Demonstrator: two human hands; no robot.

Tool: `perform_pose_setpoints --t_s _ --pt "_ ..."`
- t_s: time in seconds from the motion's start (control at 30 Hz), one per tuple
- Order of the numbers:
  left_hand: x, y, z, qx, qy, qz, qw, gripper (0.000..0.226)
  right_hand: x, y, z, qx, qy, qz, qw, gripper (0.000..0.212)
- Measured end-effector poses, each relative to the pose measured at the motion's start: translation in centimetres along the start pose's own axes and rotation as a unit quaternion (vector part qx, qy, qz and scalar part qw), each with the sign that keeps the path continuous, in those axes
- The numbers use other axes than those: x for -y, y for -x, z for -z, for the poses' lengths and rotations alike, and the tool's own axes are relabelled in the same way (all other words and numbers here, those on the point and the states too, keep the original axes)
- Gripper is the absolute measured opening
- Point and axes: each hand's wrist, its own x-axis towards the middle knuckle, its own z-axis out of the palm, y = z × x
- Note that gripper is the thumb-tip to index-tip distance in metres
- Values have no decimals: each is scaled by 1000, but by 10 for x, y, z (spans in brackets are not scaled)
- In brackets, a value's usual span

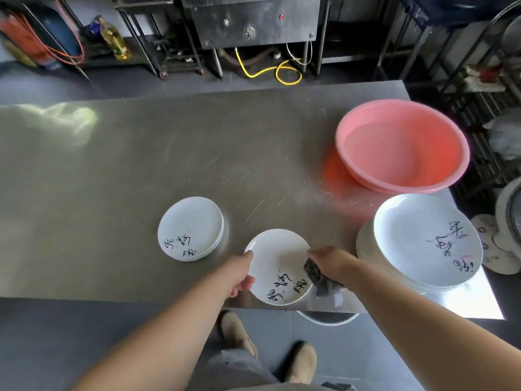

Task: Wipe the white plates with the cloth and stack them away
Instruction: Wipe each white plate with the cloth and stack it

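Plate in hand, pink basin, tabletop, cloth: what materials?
Plate: glazed ceramic or possibly melamine; glossy white with black calligraphy, the look leaves it open.
Pink basin: moulded plastic, most likely; uniform colour, thin rolled rim, soft sheen.
Tabletop: stainless steel, brushed; grey sheen, fine scratches, blurred reflections.
Cloth: grey fabric, matte; crumpled in soft folds, weave too small to tell.

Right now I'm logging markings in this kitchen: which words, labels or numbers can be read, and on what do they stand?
Held plate, gripped by the left hand, the cloth in the right hand at its rim: black brush characters, too blurred to read.
Small plate stack: similar characters, unreadable.
Tall plate stack: similar characters, turned another way, unreadable.
Yellow bottle: any label too small to tell.
No numbers or signs can be read.
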Motion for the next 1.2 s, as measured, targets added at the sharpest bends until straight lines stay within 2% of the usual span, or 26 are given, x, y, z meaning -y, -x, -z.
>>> perform_pose_setpoints --t_s 0.07,0.13,0.23,0.27,0.3,0.37,0.43,0.47,0.57,0.63,0.73,0.8,0.87,0.9,0.97,1.0,1.03,1.1,1.2 --pt "-3 8 1 37 17 23 999 56 -2 -3 -9 -5 87 -4 996 49" --pt "-6 10 2 80 72 31 994 76 -1 0 -11 -23 124 7 992 51" --pt "-12 14 8 106 196 21 975 102 3 14 -6 -83 98 82 988 49" --pt "-15 17 11 106 243 14 964 105 2 20 -6 -123 42 112 985 45" --pt "-19 22 14 108 295 1 949 99 2 28 -7 -160 -52 146 975 41" --pt "-25 30 18 114 406 -40 906 69 2 41 -9 -184 -230 214 932 37" --pt "-28 35 25 128 466 -92 871 27 5 52 -9 -179 -303 261 899 35" --pt "-28 39 28 141 479 -121 858 16 6 57 -8 -193 -298 276 893 34" --pt "-30 58 38 199 482 -207 828 34 9 68 1 -275 -204 289 894 27" --pt "-29 73 44 232 473 -242 815 41 14 77 10 -320 -189 279 885 24" --pt "-30 96 52 245 470 -274 802 46 32 97 25 -381 -192 298 854 23" --pt "-32 109 55 239 460 -294 803 45 47 114 36 -402 -191 349 825 28" --pt "-33 124 56 230 441 -314 809 45 63 133 39 -378 -146 431 807 37" --pt "-33 129 55 227 429 -327 811 45 70 142 38 -337 -104 474 807 43" --pt "-34 144 52 234 417 -351 805 47 76 155 26 -259 56 530 805 61" --pt "-35 150 51 241 416 -362 799 49 76 157 20 -246 150 542 789 69" --pt "-34 154 51 248 415 -372 792 50 76 159 16 -246 220 543 772 75" --pt "-33 163 52 259 410 -392 782 50 80 163 25 -255 284 532 756 82" --pt "-33 173 56 266 397 -417 773 54 88 162 58 -282 314 495 759 83"
